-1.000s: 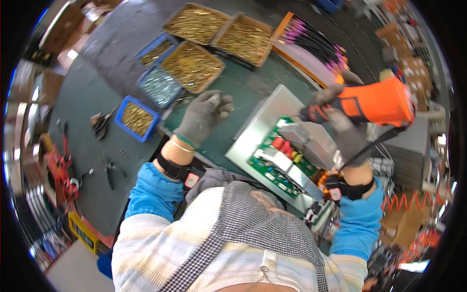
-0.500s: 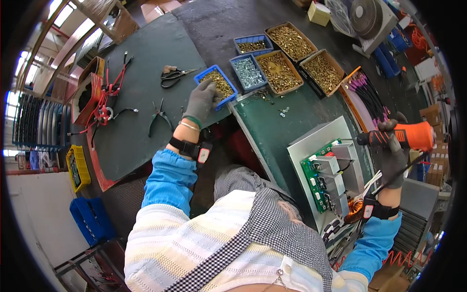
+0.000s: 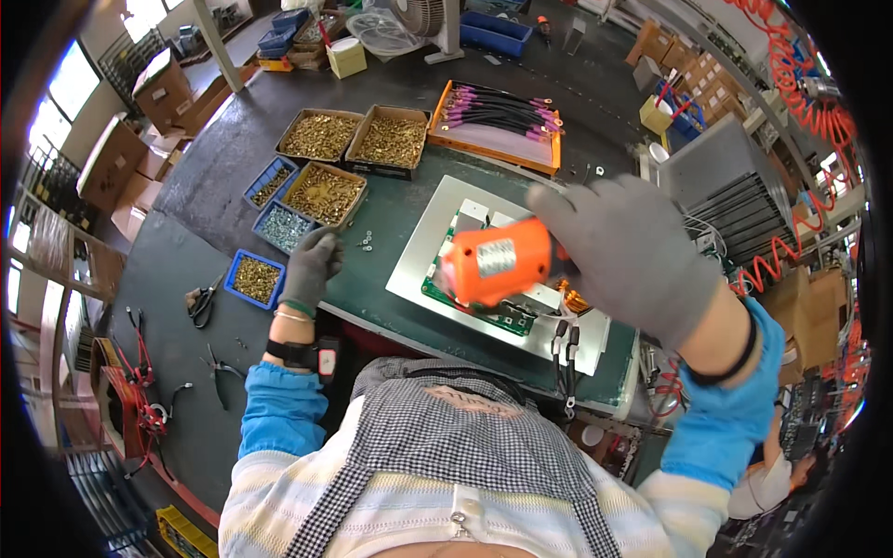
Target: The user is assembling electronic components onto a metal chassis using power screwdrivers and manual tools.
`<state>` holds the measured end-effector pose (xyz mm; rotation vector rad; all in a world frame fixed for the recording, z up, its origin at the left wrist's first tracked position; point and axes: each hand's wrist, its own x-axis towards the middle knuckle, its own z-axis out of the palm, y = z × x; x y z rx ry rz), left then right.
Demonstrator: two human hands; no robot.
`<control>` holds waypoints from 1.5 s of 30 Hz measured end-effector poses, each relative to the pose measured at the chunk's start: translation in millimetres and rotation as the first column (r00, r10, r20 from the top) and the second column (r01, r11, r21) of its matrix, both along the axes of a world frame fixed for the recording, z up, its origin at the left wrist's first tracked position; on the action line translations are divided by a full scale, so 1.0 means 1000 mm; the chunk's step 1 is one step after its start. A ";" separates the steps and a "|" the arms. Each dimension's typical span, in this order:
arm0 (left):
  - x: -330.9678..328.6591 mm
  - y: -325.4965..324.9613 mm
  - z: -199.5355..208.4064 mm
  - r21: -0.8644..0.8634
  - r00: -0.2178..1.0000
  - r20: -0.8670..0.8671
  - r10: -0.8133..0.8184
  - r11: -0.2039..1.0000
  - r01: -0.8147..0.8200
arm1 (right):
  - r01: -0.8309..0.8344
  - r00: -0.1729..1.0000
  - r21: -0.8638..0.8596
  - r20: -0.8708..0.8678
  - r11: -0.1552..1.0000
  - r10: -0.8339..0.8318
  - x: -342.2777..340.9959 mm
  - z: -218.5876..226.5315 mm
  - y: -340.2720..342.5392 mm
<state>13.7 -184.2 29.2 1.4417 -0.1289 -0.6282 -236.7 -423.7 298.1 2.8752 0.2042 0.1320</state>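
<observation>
In a grey glove, my right hand (image 3: pixel 642 256) grips an orange power screwdriver (image 3: pixel 500 262) and holds it over the circuit board assembly. That assembly has a green board (image 3: pixel 510 321) with metal heat sinks, mounted on a silver metal plate (image 3: pixel 419 251). A copper coil (image 3: pixel 575 299) shows under the wrist side. My left hand (image 3: pixel 313 268), also gloved, is closed with its fingertips together; whatever they hold is too small to make out. It is just beside the blue bin of silver hardware (image 3: pixel 282 228) and right of the blue bin of brass screws (image 3: pixel 255 278).
Cardboard trays of brass fasteners (image 3: pixel 321 136) stand farther back. An orange tray (image 3: pixel 445 139) holds black cables with purple ends. Loose washers (image 3: pixel 366 242) lie near the plate. Scissors (image 3: pixel 203 307) and pliers (image 3: pixel 219 372) are at left. Black leads (image 3: pixel 565 358) hang over the plate's near edge.
My view has turned to the right. The left hand has come away from the bin of brass screws, its fingers now closed. The right hand has brought the screwdriver over the board.
</observation>
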 end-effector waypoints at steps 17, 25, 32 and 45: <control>-0.049 -0.115 0.027 0.167 0.920 0.146 -0.363 0.926 0.338 | 0.613 0.750 -0.192 -0.165 0.767 -0.641 -0.122 0.028 0.073; -0.049 -0.126 0.018 0.074 0.926 0.072 -0.370 0.928 0.365 | 0.709 0.696 -0.056 -0.103 0.703 -0.710 -0.141 0.006 0.072; -0.031 -0.126 0.009 0.167 0.941 0.147 -0.304 0.946 0.279 | 0.708 0.706 0.026 -0.039 0.706 -0.707 -0.147 -0.010 0.068; -0.034 -0.130 0.011 -0.060 0.955 0.056 -0.293 0.953 0.296 | 0.638 0.749 0.176 0.082 0.750 -0.657 -0.153 -0.034 0.063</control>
